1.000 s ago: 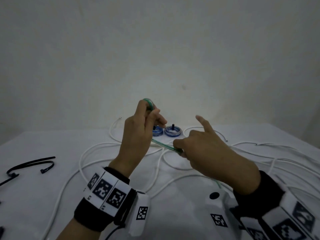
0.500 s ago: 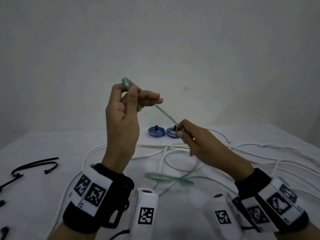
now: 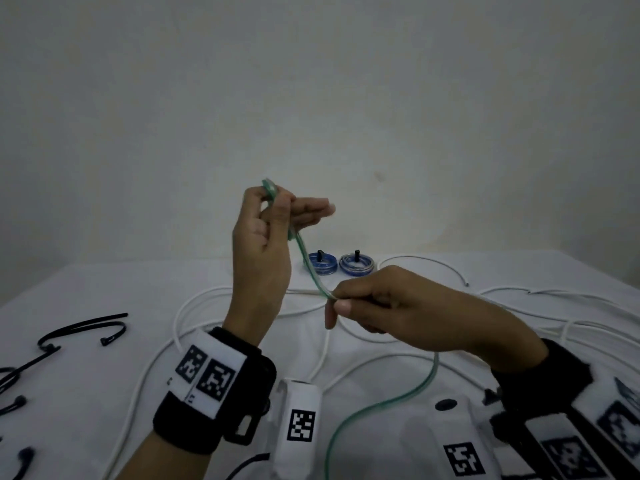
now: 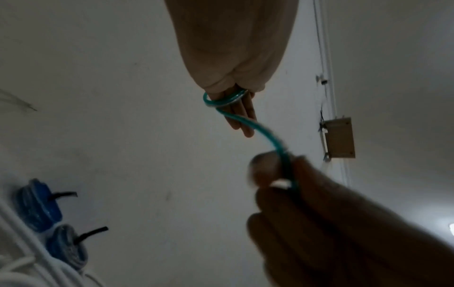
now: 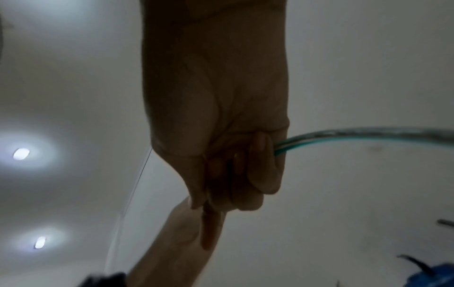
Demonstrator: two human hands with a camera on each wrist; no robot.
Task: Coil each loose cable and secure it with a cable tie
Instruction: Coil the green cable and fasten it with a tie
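Person's mid-coil on the green cable [image 3: 309,268], both hands up off the table [image 3: 86,289]. Left hand [image 3: 266,251] is raised w/ thumb and forefinger clamped on a small green coil [image 3: 269,188], other fingers [image 3: 311,211] sticking out straight; in the left wrist view the loops sit round those fingers, so prob. they serve as a former to keep each turn the same size. Right hand [image 3: 398,310] sits lower and to the right, thumb and forefinger pinched on the cable, rest of the fingers curled round it; the right wrist view shows the cable coming out of the closed fist. The run between the two hands looks fairly taut, likely so the next turn lays flat instead of kinking. Below the right hand the slack drops in a curve to the table and off the near edge, so there's still cable to wind. Two blue coils [image 3: 337,264] sit side by side at the back, each w/ a black tie end poking up, which I'd read as done and parked out of the way. Black cable ties [image 3: 86,329] lie at the left, near the left arm, ready for when this coil's finished. White cables [image 3: 194,306] sprawl loose across the table, not yet coiled.
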